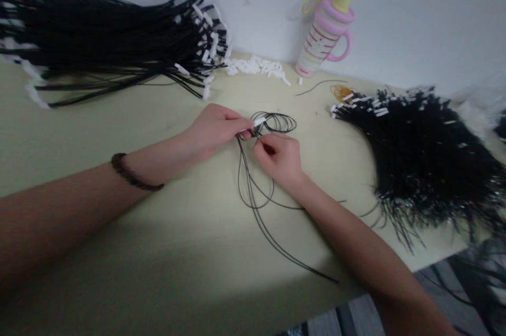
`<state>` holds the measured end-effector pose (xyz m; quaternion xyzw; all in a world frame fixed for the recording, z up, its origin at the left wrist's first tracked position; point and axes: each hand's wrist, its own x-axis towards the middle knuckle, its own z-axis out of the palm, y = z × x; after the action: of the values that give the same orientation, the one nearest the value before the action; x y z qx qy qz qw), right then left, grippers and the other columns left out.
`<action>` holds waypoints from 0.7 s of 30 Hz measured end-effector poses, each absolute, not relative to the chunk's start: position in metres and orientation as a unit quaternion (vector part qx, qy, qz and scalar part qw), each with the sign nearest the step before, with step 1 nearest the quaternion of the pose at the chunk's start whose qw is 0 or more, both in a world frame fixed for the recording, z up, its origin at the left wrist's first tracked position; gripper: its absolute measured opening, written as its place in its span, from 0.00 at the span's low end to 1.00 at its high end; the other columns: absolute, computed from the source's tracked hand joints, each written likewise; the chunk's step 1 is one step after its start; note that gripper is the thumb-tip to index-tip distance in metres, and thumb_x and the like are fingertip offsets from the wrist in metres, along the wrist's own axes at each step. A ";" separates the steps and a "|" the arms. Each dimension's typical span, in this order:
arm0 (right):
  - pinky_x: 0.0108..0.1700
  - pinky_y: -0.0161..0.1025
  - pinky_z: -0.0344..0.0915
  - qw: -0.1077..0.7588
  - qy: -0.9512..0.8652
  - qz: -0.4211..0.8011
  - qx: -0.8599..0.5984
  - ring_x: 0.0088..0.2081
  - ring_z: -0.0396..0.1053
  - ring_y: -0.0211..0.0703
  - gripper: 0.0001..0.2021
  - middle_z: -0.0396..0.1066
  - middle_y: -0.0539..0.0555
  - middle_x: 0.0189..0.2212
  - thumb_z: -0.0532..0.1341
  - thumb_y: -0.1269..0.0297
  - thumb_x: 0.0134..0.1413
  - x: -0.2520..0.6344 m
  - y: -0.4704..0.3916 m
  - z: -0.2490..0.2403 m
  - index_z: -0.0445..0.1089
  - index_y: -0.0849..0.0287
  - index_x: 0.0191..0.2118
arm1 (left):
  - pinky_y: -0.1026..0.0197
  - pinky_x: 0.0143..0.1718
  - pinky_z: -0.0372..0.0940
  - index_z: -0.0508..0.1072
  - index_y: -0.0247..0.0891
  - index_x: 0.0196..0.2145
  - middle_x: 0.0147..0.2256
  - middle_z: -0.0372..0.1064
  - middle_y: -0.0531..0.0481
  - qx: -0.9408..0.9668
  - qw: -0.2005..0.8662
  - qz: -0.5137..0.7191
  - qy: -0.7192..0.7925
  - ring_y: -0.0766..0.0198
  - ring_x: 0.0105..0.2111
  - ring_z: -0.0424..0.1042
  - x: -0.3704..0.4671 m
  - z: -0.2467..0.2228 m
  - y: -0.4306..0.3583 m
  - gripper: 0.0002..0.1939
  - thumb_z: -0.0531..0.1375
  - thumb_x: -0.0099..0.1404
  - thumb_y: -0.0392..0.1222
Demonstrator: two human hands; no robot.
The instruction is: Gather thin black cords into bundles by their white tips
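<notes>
My left hand is closed in a pinch on a small white connector with thin black wires attached. Close beside it, my right hand is also closed, its thumb and forefinger pinching a thin black wire near the connector. A loose coil of the black wire lies just behind both hands. More strands hang from the left fingertips and run over the table toward the front. The exact grip of the right fingertips is too small to make out fully.
A thick bundle of black wires with white ends lies at the back left, next to a pile of small white connectors. A pink bottle stands against the wall. Another black wire bundle covers the table's right side, near yellow rubber bands.
</notes>
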<state>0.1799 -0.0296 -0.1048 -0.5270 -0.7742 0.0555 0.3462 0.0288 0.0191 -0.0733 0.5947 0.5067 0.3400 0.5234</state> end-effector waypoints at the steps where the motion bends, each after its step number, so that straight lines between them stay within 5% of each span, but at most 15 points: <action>1: 0.27 0.33 0.52 0.359 -0.769 0.056 -0.525 0.22 0.56 0.33 0.13 0.58 0.48 0.17 0.53 0.68 0.52 0.179 -0.029 -0.105 0.62 0.61 0.18 | 0.66 0.25 0.52 0.74 0.34 0.19 0.20 0.68 0.51 0.594 0.527 0.337 0.506 0.70 0.21 0.60 0.029 -0.072 0.019 0.08 0.61 0.50 0.42; 21: 0.27 0.33 0.51 0.356 -0.777 -0.002 -0.519 0.22 0.55 0.33 0.14 0.57 0.49 0.17 0.53 0.69 0.52 0.177 -0.028 -0.107 0.59 0.61 0.17 | 0.62 0.23 0.48 0.72 0.33 0.20 0.19 0.64 0.51 0.564 0.574 0.334 0.492 0.70 0.21 0.54 0.023 -0.066 0.020 0.09 0.61 0.51 0.43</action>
<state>0.1774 -0.0280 -0.1066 -0.5187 -0.7775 -0.0020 0.3557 0.0234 0.0202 -0.0662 0.5638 0.4916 0.3336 0.5737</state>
